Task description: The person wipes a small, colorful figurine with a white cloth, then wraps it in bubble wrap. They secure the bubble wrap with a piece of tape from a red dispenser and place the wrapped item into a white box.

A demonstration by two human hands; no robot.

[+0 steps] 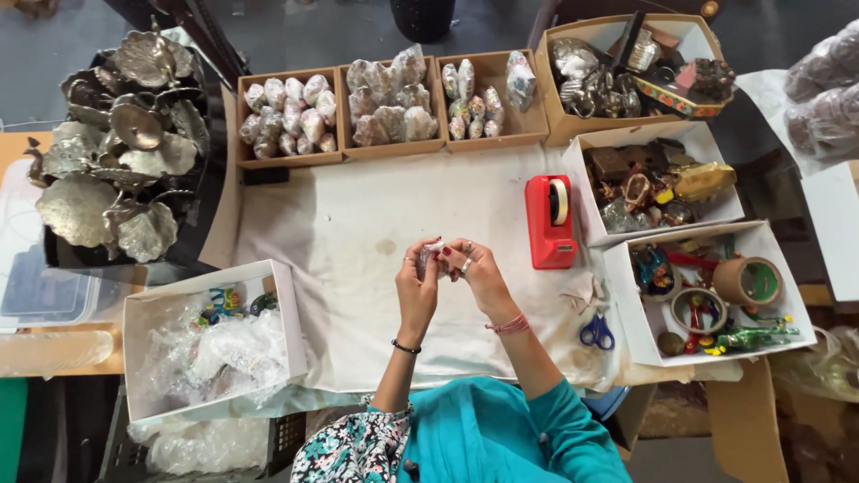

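Note:
Both of my hands meet over the middle of a white cloth [358, 224] on the table. My left hand [418, 279] and my right hand [474, 268] pinch a small item in clear plastic wrap [433, 251] between their fingertips. The item itself is mostly hidden by my fingers. A red tape dispenser [548, 224] stands just right of my right hand. Blue-handled scissors [597, 332] lie on the cloth near my right forearm.
Three brown trays of wrapped pieces [291, 114] line the far edge. A white box [143, 313] with bubble wrap and small colourful figures sits at the left. White boxes of trinkets and tape rolls [747, 280] stand at the right. Metal leaf-shaped dishes [125, 152] are stacked far left.

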